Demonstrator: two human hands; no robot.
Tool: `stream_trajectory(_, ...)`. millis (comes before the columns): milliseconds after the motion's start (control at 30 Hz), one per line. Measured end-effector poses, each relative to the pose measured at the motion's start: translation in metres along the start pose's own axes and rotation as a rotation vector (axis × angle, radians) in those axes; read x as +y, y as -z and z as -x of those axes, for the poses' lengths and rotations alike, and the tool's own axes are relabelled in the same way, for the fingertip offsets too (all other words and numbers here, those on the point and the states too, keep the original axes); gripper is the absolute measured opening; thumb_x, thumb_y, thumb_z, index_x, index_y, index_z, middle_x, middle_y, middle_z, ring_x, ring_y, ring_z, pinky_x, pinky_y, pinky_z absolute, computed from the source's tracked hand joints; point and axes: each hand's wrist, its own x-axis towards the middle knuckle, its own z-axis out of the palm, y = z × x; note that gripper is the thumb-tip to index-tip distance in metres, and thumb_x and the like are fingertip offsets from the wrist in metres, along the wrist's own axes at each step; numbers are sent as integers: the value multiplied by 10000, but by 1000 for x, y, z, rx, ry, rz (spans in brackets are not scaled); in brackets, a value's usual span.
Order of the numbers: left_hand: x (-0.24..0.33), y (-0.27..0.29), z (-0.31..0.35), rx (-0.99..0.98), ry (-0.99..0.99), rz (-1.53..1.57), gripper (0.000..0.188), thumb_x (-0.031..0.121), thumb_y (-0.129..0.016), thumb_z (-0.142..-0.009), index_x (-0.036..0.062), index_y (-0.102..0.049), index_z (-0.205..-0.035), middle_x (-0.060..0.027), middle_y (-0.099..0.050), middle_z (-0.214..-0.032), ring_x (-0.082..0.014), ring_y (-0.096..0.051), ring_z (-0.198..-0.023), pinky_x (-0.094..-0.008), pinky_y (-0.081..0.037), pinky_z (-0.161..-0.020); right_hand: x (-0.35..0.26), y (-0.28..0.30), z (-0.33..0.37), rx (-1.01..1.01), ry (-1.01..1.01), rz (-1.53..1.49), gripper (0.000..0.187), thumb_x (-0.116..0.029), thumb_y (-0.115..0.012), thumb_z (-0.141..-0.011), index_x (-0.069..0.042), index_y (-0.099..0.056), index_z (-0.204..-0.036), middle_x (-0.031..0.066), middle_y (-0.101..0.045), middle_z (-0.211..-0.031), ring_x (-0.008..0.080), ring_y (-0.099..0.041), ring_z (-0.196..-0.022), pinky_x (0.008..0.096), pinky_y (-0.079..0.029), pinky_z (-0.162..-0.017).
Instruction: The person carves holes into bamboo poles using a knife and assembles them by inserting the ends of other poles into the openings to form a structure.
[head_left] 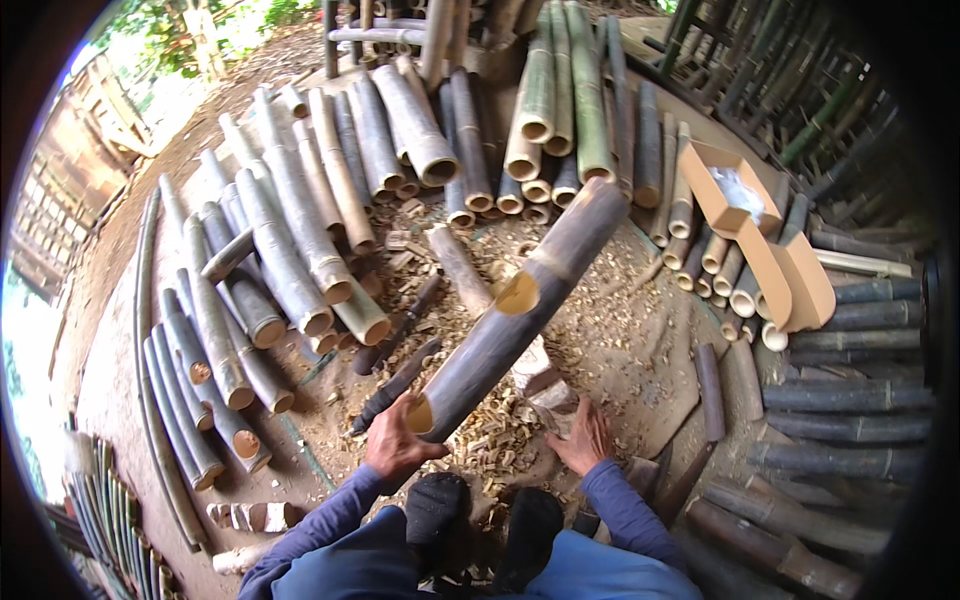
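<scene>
- Notched dark bamboo culm (497,337): mid-floor, slanting up and right over wood chips (500,440), two cutouts showing.
- Left hand (397,443): cupped at culm's near end, thumb apart; can't tell grip firmness.
- Right hand (584,440): spread, off the culm, right of its near end.
- Step looks like handling/positioning; turning it would call for both hands.
- Beyond culm: green bamboo poles (588,95); right, open cardboard box (710,195).
</scene>
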Motion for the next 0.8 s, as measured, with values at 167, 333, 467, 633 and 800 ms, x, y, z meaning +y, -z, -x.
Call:
stream_trajectory(167,-31,5,22,-61,13,-66,909,366,-906,-580,-43,-595,-1329,-243,-673,-1290,-394,-650,-1212,-434,-502,-1057,45,1,5,66,-215,-589,1042,-380,-839,-811,50,-262,-1565,312,-447,-1505,427,-503,-1359,487,-458,-1119)
stream_trajectory(333,-56,6,24,-99,-74,-233,861,355,-919,-578,9,-619,-1307,-213,-690,-1246,-391,-654,-1188,-451,-514,-1039,107,64,-2,366,-390,-504,965,-230,-834,-833,68,-275,-1561,273,-474,-1484,355,-510,-1324,468,-400,-1147)
stream_trajectory(467,-59,-9,22,-156,-110,-364,726,329,-867,-604,70,-617,-1235,-156,-694,-1161,-355,-655,-1132,-461,-521,-991,111,93,-26,300,-521,176,812,-429,-674,-942,9,-364,-1552,296,-471,-1492,453,-484,-1340,532,-384,-1124)
stream_trajectory(633,-62,-53,7,-246,-112,-445,726,387,-861,-654,90,-564,-1246,-146,-637,-1184,-355,-608,-1187,-490,-489,-1013,17,106,-109,414,-17,-262,708,-400,-627,-997,35,-416,-1514,261,-524,-1452,371,-518,-1340,480,-407,-1122)
stream_trajectory(800,-59,-22,-22,-12,-144,-90,866,401,-882,-718,44,-486,-1401,-222,-535,-1295,-422,-531,-1233,-505,-456,-1035,-127,98,-232,84,241,-470,692,-445,-662,-979,52,-504,-1434,263,-646,-1268,353,-644,-1167,436,-513,-984)
